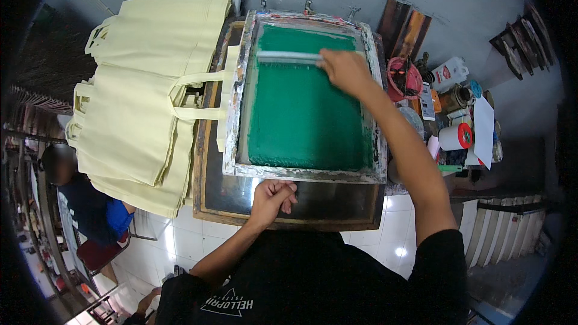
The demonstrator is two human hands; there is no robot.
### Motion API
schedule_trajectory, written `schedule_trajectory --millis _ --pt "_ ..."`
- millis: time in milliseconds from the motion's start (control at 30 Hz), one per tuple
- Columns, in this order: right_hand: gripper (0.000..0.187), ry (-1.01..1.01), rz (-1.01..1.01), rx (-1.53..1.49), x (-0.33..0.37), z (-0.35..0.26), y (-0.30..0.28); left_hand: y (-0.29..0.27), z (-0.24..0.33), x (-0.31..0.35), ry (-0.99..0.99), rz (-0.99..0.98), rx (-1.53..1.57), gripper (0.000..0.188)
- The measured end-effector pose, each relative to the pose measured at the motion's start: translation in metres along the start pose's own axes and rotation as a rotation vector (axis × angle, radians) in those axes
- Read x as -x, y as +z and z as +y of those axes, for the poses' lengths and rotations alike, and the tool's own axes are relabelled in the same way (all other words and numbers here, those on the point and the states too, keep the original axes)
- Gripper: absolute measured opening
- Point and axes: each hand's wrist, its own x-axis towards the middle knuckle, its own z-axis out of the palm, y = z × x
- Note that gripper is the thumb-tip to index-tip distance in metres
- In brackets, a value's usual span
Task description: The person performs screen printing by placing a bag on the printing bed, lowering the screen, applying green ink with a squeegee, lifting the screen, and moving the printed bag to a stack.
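A screen-printing frame with a paint-stained rim lies before me, its mesh covered in green. My right hand grips the right end of a long, pale squeegee, which lies crosswise on the green near the far side. Just below the frame's near edge is my left hand, its fingers curled in and nothing visible in them. Under the frame's left side a strip of pale yellow fabric shows; the rest of it is hidden.
Piled pale yellow tote bags stand left of the frame, handles reaching toward it. A dark wood-edged board lies beneath the frame. To the right are a pink basket, a phone and a red-lidded tub. Someone sits at far left.
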Motion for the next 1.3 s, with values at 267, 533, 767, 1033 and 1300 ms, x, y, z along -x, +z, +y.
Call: schedule_trajectory --millis 267,533,767,1033,1300 --pt "0.029 -0.022 0.021 -0.244 -0.040 0.014 -0.070 0.002 0.030 0.002 0.134 -0.121 0.068 0.024" --pt "0.026 -0.049 0.306 -0.124 0.071 -0.078 -0.212 0.037 0.186 -0.007 0.471 -0.242 -0.145 0.047" --pt "0.028 0.033 0.496 -0.049 0.036 -0.084 -0.259 0.039 0.234 -0.037 0.675 0.018 -0.368 0.053" --pt "0.025 0.076 0.512 -0.085 -0.015 -0.073 -0.291 -0.148 0.142 -0.035 -0.033 0.720 -0.601 0.064" --pt "0.024 0.053 0.531 -0.129 -0.052 -0.055 -0.305 -0.139 0.116 -0.071 0.340 0.690 -0.004 0.029"
